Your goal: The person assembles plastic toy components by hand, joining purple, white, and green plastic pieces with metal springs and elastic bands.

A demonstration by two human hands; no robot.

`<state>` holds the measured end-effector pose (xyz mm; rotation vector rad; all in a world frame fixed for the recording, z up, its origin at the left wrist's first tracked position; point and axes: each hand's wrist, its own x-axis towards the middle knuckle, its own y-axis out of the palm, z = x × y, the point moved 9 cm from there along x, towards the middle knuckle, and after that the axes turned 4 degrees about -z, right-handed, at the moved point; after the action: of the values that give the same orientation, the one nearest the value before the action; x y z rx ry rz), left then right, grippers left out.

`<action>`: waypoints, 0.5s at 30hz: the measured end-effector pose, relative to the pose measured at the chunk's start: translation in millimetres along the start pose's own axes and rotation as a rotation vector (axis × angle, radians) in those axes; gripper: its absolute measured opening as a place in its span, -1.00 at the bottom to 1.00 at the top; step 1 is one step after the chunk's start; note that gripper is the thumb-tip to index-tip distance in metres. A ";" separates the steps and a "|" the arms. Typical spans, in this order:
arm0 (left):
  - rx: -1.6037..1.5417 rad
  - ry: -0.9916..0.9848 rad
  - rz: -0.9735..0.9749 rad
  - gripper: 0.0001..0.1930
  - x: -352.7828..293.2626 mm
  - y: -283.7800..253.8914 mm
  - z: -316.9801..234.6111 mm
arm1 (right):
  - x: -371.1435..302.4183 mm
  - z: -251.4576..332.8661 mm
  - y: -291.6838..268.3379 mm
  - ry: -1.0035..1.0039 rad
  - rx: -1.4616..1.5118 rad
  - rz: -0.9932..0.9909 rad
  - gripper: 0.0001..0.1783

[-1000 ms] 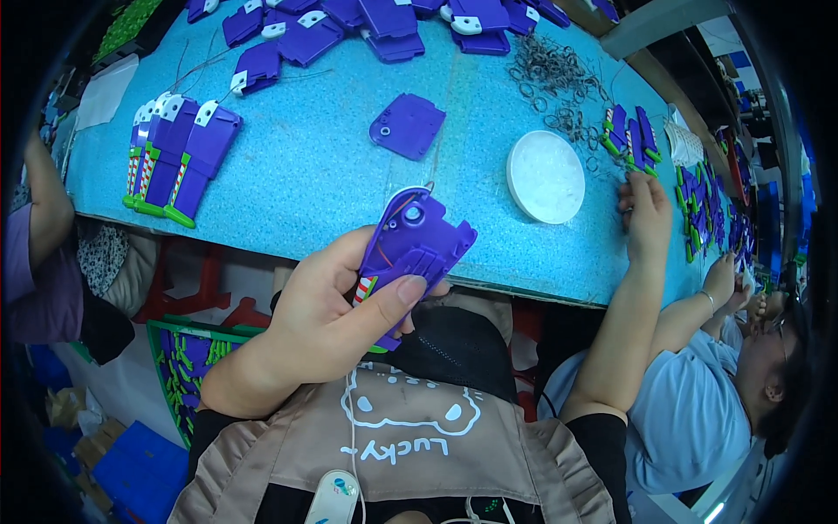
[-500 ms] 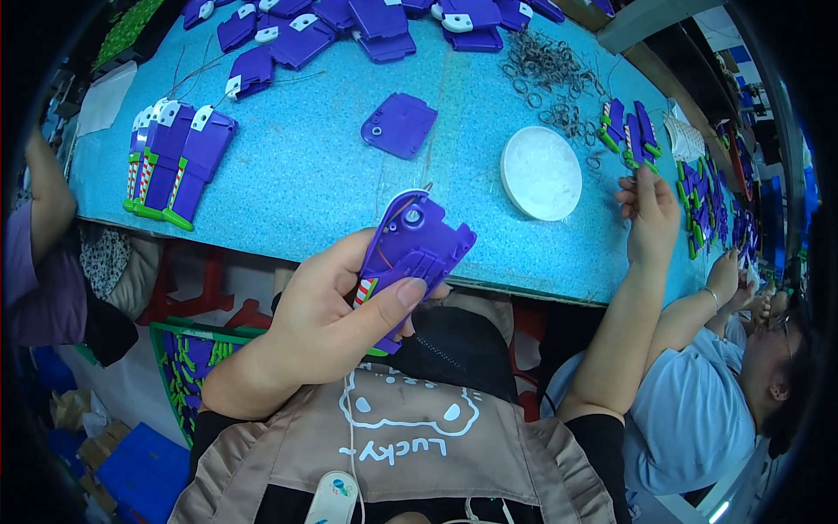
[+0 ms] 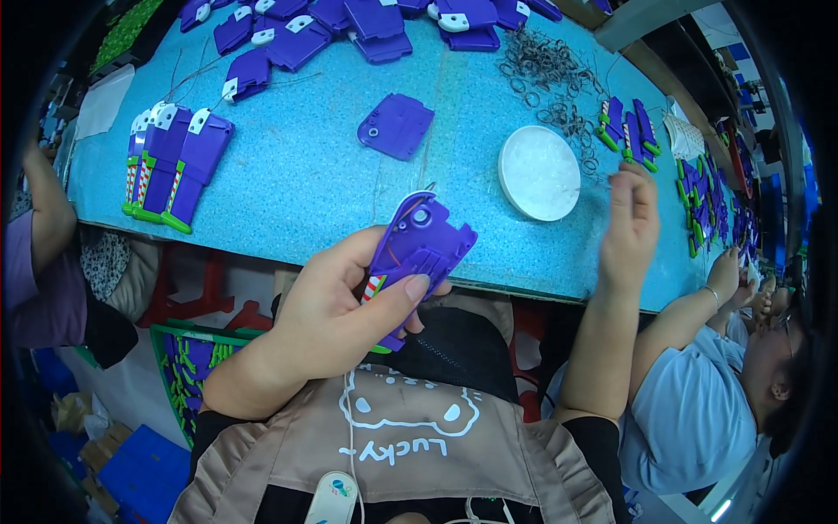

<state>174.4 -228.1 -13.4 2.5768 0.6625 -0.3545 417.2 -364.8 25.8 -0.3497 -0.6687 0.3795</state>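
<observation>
My left hand [image 3: 349, 293] grips a purple plastic shell half [image 3: 419, 234] above the table's near edge. Its inner side faces up, with a round hole at the top, a thin reddish wire along the edge, a red-and-white striped strip and a green tip. Over the table's right part is my right hand [image 3: 630, 218], its fingers curled together; whatever they may hold is too small and blurred to make out. Just beyond it lie several purple pieces with green ends [image 3: 627, 129]. A flat purple cover piece [image 3: 396, 127] rests in the middle of the table.
A round white dish [image 3: 539, 173] stands between my hands, with a heap of small dark rings [image 3: 546, 65] behind it. Purple pieces [image 3: 301, 42] are piled at the back, and assembled ones [image 3: 188, 166] lean together at left. Co-workers sit on both sides.
My right hand has drawn back to the left and toward me, away from the purple-and-green pieces. My left hand keeps its hold on the shell half, nearly still.
</observation>
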 end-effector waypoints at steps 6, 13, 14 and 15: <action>0.047 -0.006 -0.012 -0.73 -2.1 -1.7 1.5 | -8.1 30.3 -1.2 0.053 0.084 -0.079 -0.76; 0.127 -0.048 0.163 -0.71 8.2 22.1 6.9 | -45.2 86.7 64.0 0.191 0.557 0.330 -0.80; 0.143 -0.038 0.192 -0.71 7.1 24.2 5.6 | -48.8 88.6 69.6 0.199 0.524 0.371 -0.79; 0.144 -0.039 0.185 -0.71 5.9 21.5 6.1 | -51.7 89.4 74.9 0.206 0.490 0.412 -0.78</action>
<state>189.6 -245.6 -13.0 2.7330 0.3926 -0.4035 304.5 -305.3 31.7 -0.0518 -0.2810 0.8679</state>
